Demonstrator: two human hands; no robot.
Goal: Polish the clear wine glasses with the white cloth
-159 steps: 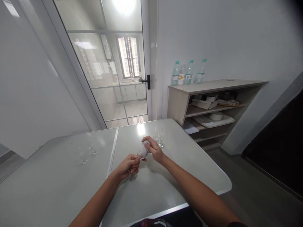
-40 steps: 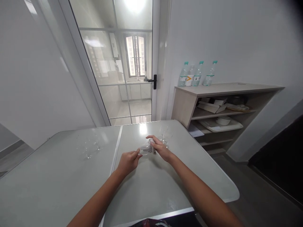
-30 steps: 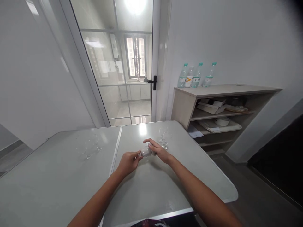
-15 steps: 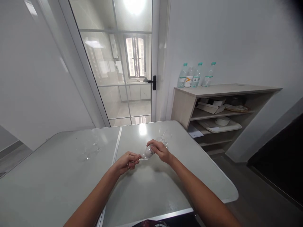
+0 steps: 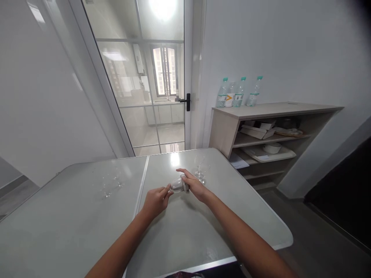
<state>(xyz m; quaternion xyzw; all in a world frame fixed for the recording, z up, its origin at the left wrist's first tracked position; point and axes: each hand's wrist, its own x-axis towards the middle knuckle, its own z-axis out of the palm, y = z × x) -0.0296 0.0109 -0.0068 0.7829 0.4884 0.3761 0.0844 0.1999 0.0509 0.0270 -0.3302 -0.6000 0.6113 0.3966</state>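
A clear stemmed glass (image 5: 176, 185) is held on its side above the table, its foot end toward the left. My left hand (image 5: 155, 200) is closed around its stem end, fingertips pinched together. At the glass's mouth my right hand (image 5: 194, 187) presses a pale greyish cloth (image 5: 185, 183) against the rim, thumb bent and forefinger stretched outward. The cloth is small in view and partly covered by my fingers. Just behind the right hand stand clear stemmed glasses (image 5: 200, 175), faint against the tabletop.
More clear stemmed glasses (image 5: 107, 192) stand on the left part of the white table (image 5: 72, 220). A metal strip (image 5: 141, 181) crosses the tabletop. Back right is a wooden shelf unit (image 5: 226, 127) bearing several plastic bottles (image 5: 239, 92). A glazed door (image 5: 171, 135) lies beyond the table.
The glass has turned in my hands and my left hand has rolled over, its back now facing up. My right hand has shifted from the bowl to the rim, with its forefinger straightened.
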